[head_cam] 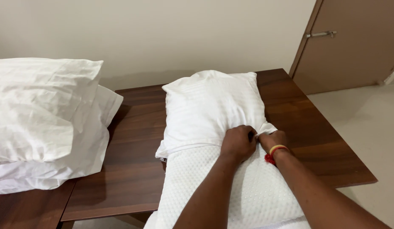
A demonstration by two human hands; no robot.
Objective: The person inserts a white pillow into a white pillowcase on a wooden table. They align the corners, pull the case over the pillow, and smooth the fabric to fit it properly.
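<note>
Pillowcase half covers pillow; both hands grip its hem.

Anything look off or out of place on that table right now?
Only one thing: the white pillowcase covers just the far half of the pillow, whose dotted near half is bare and overhangs the wooden table. Both hands, left hand and right hand, grip the bunched case edge. Nothing looks spilled or damaged.

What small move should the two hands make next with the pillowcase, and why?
Probably draw the pillowcase edge further toward the person. Both the left hand and the right hand pinch its open edge, and much of the dotted pillow remains uncovered.
</note>
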